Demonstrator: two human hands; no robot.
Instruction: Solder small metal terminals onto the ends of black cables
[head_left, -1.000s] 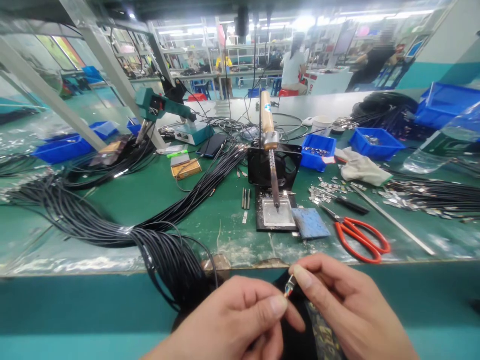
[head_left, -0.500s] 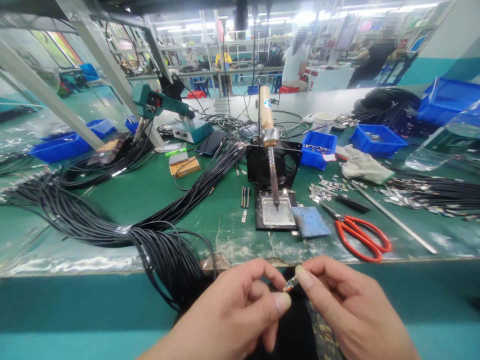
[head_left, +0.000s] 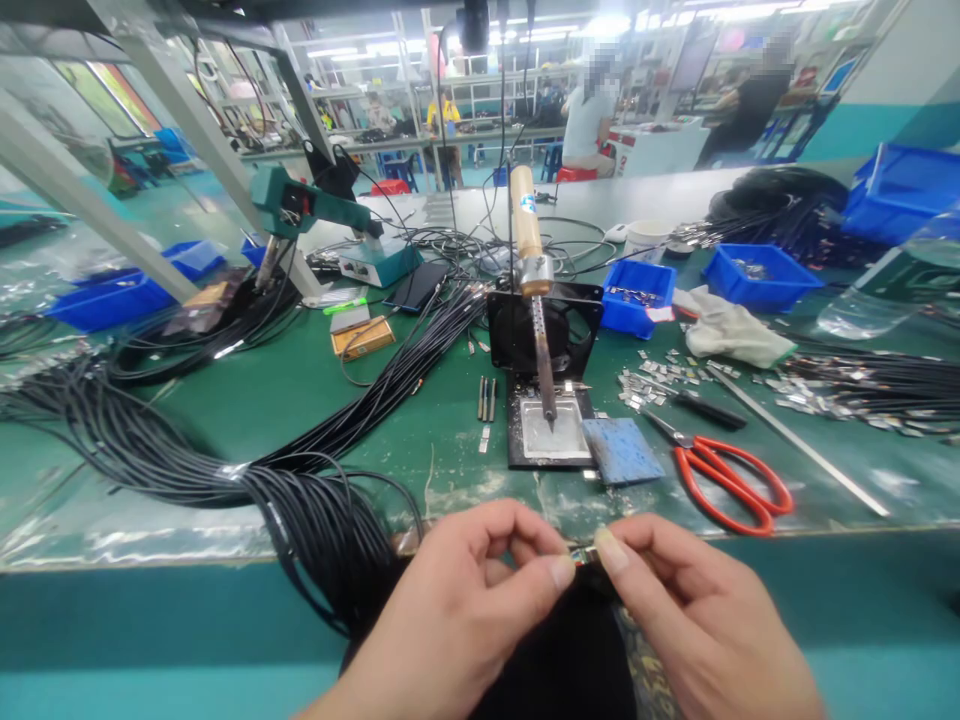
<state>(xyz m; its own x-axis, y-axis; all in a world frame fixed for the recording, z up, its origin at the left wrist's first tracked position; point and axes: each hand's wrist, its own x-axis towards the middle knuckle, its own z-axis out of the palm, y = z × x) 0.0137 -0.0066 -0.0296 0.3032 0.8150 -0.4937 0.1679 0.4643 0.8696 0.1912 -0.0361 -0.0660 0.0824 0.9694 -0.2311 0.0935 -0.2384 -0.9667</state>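
Between my fingertips, in front of the bench edge, is a small metal connector (head_left: 585, 555) with thin coloured wires. My left hand (head_left: 480, 590) pinches its wire end between thumb and forefinger. The metal end is in the pinch of my right hand (head_left: 682, 600). Beyond my hands, a soldering iron (head_left: 531, 240) with a wooden handle points tip-down over a metal tray (head_left: 534, 455). A blue sponge (head_left: 624, 450) lies at the tray's right side.
Red-handled scissors (head_left: 731, 485) and a metal strip (head_left: 802, 445) lie at the right. Black cables (head_left: 315, 510) hang over the bench edge at left. Blue bins (head_left: 637, 300), a black fan (head_left: 502, 330) and a white glove (head_left: 735, 330) stand or lie farther back.
The connector has turned from slanting to nearly level between my fingertips. My left hand has risen slightly. The bench view has shifted a little.
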